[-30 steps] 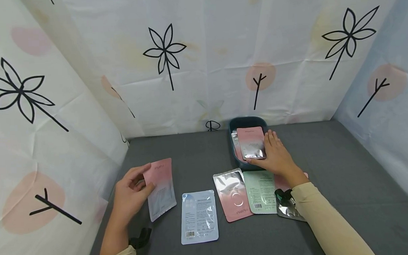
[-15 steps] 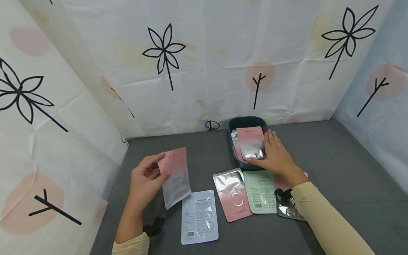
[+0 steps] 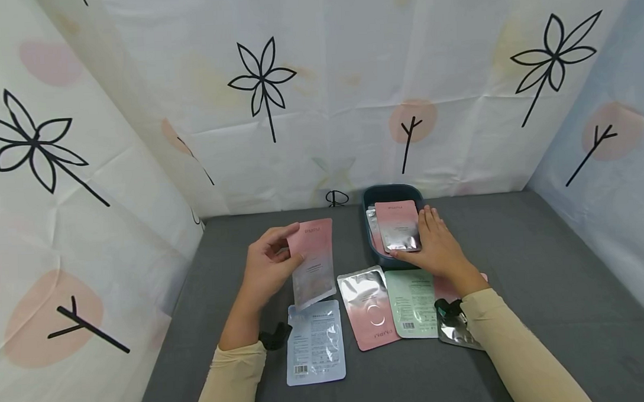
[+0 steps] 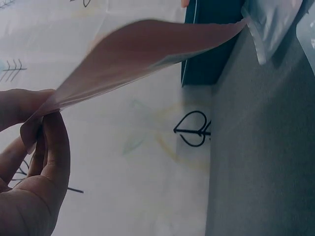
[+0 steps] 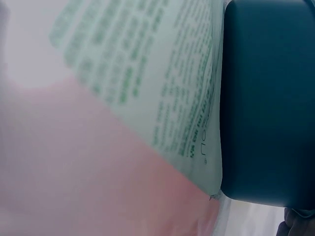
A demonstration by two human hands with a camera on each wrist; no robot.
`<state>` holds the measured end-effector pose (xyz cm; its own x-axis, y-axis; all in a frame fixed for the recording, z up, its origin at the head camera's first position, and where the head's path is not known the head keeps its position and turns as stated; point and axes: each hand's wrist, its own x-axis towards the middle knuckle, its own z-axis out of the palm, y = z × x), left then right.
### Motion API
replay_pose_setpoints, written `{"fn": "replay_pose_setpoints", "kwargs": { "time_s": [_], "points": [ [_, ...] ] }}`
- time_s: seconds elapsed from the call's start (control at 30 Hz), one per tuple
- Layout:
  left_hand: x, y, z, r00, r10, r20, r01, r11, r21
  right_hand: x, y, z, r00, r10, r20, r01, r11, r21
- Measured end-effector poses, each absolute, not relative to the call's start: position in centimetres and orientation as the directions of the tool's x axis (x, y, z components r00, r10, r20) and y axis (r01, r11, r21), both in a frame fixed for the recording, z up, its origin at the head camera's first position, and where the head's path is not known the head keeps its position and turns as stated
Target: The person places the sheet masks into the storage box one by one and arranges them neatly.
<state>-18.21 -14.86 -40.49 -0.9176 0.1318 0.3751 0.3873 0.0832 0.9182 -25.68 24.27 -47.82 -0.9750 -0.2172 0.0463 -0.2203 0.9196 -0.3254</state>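
Left hand (image 3: 267, 269), fingers pinching one pink packet (image 3: 315, 263), has moved rightward, nearer the single tub (image 3: 384, 260). Right hand (image 3: 439, 250) rests straight fingers there, beside at least two packets inside (image 3: 399, 225). Below the fingers lie one blue packet (image 3: 315, 343), one green packet (image 3: 411, 304), two pink-silver packets (image 3: 369, 312).

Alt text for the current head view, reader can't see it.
A left hand holds a pink packet; the right hand touches a dark bin holding more packets. On the grey table lie a blue packet, a silver-pink packet, a green packet and another packet partly hidden by the right arm.
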Motion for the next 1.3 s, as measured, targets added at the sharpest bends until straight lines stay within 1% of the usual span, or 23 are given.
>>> {"fn": "replay_pose_setpoints", "kwargs": {
  "time_s": [0.37,0.83,1.03,1.3],
  "points": [
    [-20.0,-12.8,-40.3,-0.922,0.148,0.359,0.368,0.035,0.929,-25.6,24.3,-47.6,-0.976,-0.215,0.042,-0.217,0.92,-0.327],
    [-22.8,-9.6,-38.7,-0.933,0.174,0.316,0.316,-0.03,0.948,-25.5,24.3,-47.8,-0.978,-0.203,0.052,-0.208,0.919,-0.336],
    [-24.1,-8.2,-38.1,-0.94,0.184,0.287,0.288,-0.022,0.957,-25.6,24.2,-47.6,-0.977,-0.206,0.059,-0.213,0.92,-0.329],
    [-26.6,-6.8,-38.0,-0.94,0.198,0.277,0.271,-0.057,0.961,-25.6,24.3,-47.6,-0.976,-0.211,0.056,-0.217,0.92,-0.327]
  ]
}}
